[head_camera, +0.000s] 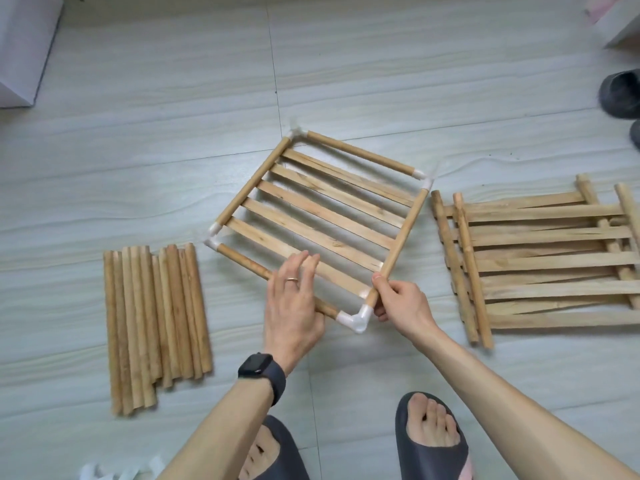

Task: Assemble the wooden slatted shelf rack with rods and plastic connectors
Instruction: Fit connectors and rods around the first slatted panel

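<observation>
A square slatted shelf frame [322, 216] lies on the floor in the middle, with four wooden rods joined by white plastic corner connectors. Its near connector [356, 318] sits between my hands. My left hand [294, 306] lies over the near-left rod [242, 261], fingers fairly straight across it and the nearest slat. My right hand [401, 303] pinches the lower end of the right rod [403, 233] just above that connector. A bundle of loose wooden rods [156, 327] lies to the left.
Stacked slatted panels [540, 258] lie at the right. A white box [24, 46] stands at the far left, another at the far right corner. Dark slippers [620, 95] rest at the right edge. My feet in slippers [431, 441] are at the bottom. White plastic pieces [114, 474] lie bottom left.
</observation>
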Motion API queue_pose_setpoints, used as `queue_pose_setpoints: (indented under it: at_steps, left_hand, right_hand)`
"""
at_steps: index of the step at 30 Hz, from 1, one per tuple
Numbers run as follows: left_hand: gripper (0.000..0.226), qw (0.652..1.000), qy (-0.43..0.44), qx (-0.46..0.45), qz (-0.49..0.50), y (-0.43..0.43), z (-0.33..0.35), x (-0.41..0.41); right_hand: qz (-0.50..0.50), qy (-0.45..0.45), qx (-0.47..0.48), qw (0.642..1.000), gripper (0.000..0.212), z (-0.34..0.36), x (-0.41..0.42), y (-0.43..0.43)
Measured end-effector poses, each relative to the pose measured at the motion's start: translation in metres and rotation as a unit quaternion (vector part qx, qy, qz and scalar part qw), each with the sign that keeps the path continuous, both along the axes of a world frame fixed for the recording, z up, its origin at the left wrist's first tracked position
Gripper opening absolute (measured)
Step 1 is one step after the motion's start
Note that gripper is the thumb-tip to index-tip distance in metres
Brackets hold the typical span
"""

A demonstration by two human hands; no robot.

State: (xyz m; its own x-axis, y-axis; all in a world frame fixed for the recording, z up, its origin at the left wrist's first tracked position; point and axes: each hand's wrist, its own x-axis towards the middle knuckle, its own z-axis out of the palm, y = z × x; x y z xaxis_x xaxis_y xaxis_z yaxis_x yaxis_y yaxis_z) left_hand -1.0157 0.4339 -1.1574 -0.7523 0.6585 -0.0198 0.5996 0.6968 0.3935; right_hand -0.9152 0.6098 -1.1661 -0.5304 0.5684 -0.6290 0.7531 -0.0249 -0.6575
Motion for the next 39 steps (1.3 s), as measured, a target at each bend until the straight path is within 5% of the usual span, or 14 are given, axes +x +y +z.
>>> queue_pose_setpoints:
  at_steps: [2, 4, 6, 9, 12, 18, 23, 28, 36, 39]
  left_hand:
    - [0.079, 0.96, -0.096, 0.126, 0.229, -0.003, 0.003, 0.012]
    - [0.068, 0.836, -0.228, 0.24, 0.438, 0.004, 0.008, 0.017]
    - [0.05, 0.687, -0.361, 0.314, 0.547, 0.009, 0.012, 0.013]
    - [0.047, 0.438, -0.588, 0.436, 0.522, 0.009, 0.012, 0.001]
    - [0.051, 0.366, -0.665, 0.473, 0.446, -0.003, 0.011, -0.007]
    - [0.058, 0.349, -0.729, 0.465, 0.362, -0.008, -0.002, -0.006]
    - [0.057, 0.375, -0.741, 0.421, 0.365, -0.017, -0.008, -0.003]
    - [0.046, 0.429, -0.693, 0.417, 0.402, -0.009, -0.008, -0.007]
    - [0.04, 0.503, -0.673, 0.373, 0.394, -0.002, -0.002, -0.016]
    - [0.039, 0.505, -0.668, 0.373, 0.4, -0.001, -0.002, -0.015]
  right_hand:
    - [-0.038, 0.0, -0.054, 0.998, 0.053, -0.002, -0.002, -0.007]
    - [-0.06, 0.005, -0.106, 0.992, 0.05, -0.003, -0.007, -0.019]
    - [-0.082, 0.022, -0.157, 0.984, 0.047, -0.001, -0.014, -0.035]
    - [-0.088, 0.049, -0.224, 0.969, 0.042, 0.006, -0.02, -0.051]
    - [-0.047, 0.024, -0.241, 0.969, 0.047, 0.012, -0.019, -0.044]
    - [-0.134, 0.026, -0.151, 0.979, 0.049, 0.004, -0.028, -0.014]
    - [-0.107, 0.002, -0.152, 0.982, 0.04, -0.001, -0.039, -0.029]
    - [-0.084, -0.016, -0.169, 0.982, 0.054, -0.001, -0.041, -0.036]
    - [-0.168, 0.044, -0.211, 0.962, 0.038, -0.001, -0.05, -0.047]
    - [-0.167, 0.046, -0.215, 0.961, 0.038, 0.0, -0.049, -0.049]
